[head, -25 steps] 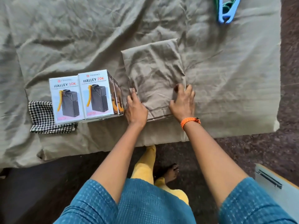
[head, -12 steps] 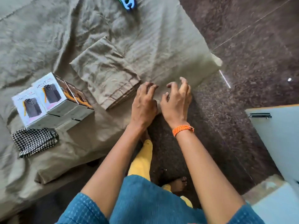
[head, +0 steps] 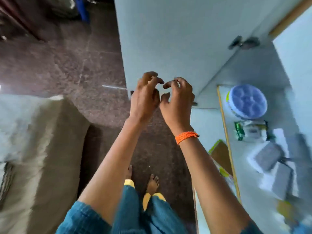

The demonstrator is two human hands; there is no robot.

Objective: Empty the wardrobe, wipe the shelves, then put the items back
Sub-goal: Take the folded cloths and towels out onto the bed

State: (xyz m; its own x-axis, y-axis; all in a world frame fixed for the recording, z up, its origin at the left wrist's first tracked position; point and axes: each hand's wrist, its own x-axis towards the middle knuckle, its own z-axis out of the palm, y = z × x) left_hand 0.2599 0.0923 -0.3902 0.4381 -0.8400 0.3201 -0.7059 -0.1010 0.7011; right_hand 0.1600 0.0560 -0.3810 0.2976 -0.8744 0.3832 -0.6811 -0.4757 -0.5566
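Wardrobe shelf (head: 224, 115) lies right of both empty, loosely curled hands; right hand (head: 178, 100) nearer than left hand (head: 145, 97).

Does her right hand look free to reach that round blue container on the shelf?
Probably yes. The right hand holds nothing, and the round blue container sits in the open wardrobe off to its right, with nothing visibly between them, though the view is blurred.

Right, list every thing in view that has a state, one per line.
left hand: raised, fingers loosely curled, holding nothing
right hand: raised beside the left, fingers loosely curled, holding nothing
wardrobe door: swung open
shelf: holds things, blurred
round blue container: on the shelf, lid on
bed sheet: spread, rumpled
orange wristband: on the right wrist
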